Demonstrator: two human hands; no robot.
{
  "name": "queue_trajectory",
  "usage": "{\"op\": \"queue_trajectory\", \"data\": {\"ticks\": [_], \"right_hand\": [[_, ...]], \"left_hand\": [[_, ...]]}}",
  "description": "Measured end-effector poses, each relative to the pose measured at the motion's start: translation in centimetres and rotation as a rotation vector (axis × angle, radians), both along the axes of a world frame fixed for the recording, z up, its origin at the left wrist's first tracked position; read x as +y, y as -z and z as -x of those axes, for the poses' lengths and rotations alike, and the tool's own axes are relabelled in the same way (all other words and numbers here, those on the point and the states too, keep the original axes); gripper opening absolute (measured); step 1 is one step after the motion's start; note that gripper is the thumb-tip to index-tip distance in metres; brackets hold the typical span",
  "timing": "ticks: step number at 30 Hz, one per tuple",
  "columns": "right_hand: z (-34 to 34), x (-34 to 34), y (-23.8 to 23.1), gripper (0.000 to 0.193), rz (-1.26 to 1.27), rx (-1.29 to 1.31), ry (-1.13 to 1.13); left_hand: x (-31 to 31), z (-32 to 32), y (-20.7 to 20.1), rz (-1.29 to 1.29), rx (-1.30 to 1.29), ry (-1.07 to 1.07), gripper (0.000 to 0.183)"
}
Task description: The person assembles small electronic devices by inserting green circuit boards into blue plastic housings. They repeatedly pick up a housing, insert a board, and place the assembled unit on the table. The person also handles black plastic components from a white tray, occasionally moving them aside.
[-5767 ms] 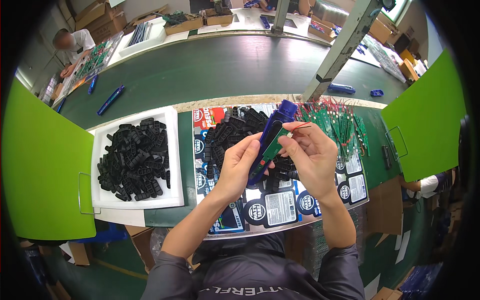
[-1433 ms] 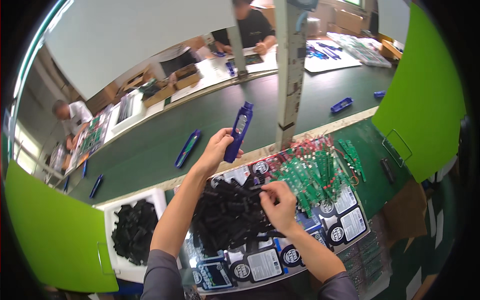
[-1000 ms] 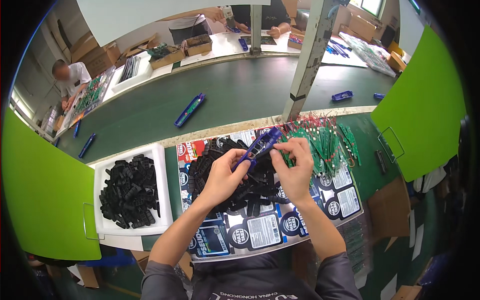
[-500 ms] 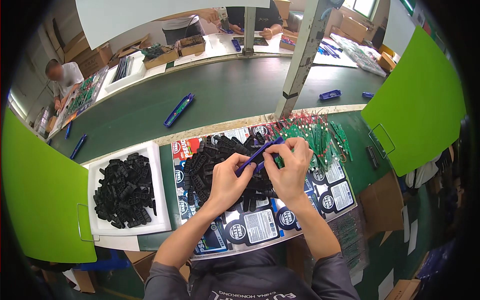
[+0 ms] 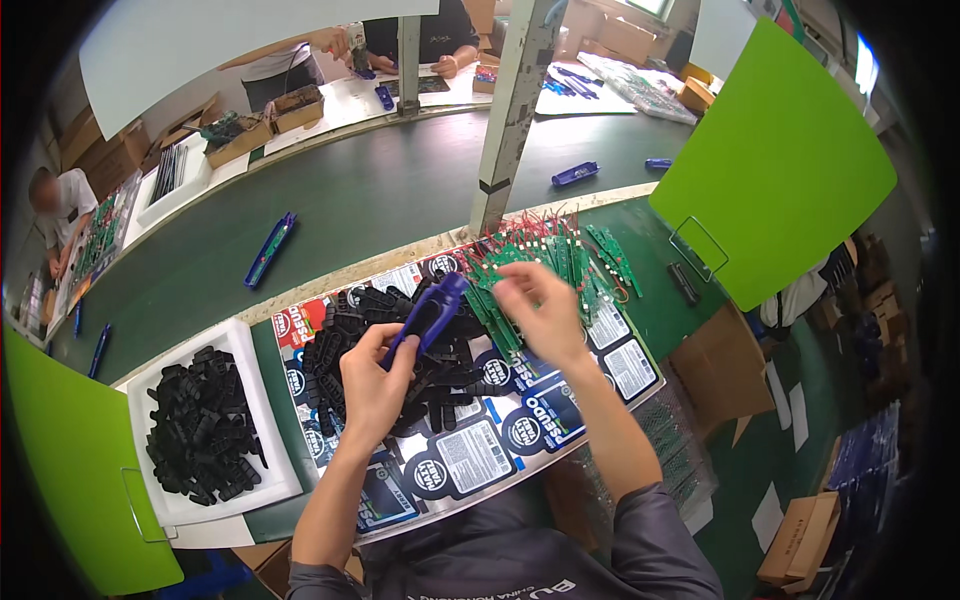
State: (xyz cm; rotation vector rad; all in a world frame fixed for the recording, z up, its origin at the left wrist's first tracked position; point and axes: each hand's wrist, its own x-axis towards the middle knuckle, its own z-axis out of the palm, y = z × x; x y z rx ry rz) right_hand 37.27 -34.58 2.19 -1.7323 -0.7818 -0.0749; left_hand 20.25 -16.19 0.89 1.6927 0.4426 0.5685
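Note:
My left hand (image 5: 374,382) grips a dark blue plastic casing (image 5: 446,298), long and hollow with an open slot, tilted up to the right. Its fingers and thumb pinch the lower end. My right hand (image 5: 552,318) is off the casing and over the near side of a pile of green circuit boards (image 5: 566,258) with red wires. The right fingers look apart and slightly blurred, with nothing visible between them. Under and beside my left hand lies a heap of small black plastic parts (image 5: 328,362) on a printed sheet (image 5: 462,455).
A white foam tray (image 5: 283,462) of black parts stands at left. Bright green panels (image 5: 775,170) flank the bench. Beyond runs a green conveyor (image 5: 380,170) with blue casings (image 5: 270,250), behind a metal post (image 5: 512,120). A black piece (image 5: 684,284) lies at right. Other people work opposite.
My right hand has let go of the blue casing and moved toward the circuit boards. My left hand keeps the casing, now turned more upright. The whole view has shifted, moving the scene leftward.

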Motion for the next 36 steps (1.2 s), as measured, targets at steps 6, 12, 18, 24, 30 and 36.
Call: {"op": "queue_trajectory", "data": {"ticks": [6,12,18,24,30,36], "right_hand": [[-7.3,-5.2,1.7,0.014,0.561,-0.212,0.245],[-7.7,-4.4,2.7,0.018,0.720,-0.273,0.299],[-7.7,-4.2,1.8,0.015,0.728,-0.295,0.300],[-2.5,-1.5,-5.3,0.029,0.302,-0.553,0.333],[5.3,3.4,-7.2,0.033,-0.134,0.120,-0.182],[9.4,7.4,-4.6,0.031,-0.117,0.125,-0.227]], "left_hand": [[0.7,0.5,0.5,0.163,-0.103,-0.002,0.024],[1.7,1.2,2.0,0.210,-0.144,0.027,0.026],[1.8,1.6,2.8,0.293,-0.190,0.032,0.027],[2.3,1.7,2.7,0.397,-0.171,0.054,0.024],[3.1,2.0,2.5,0.617,-0.273,0.153,0.040],[3.1,1.7,3.1,0.689,-0.296,0.145,0.042]]}}
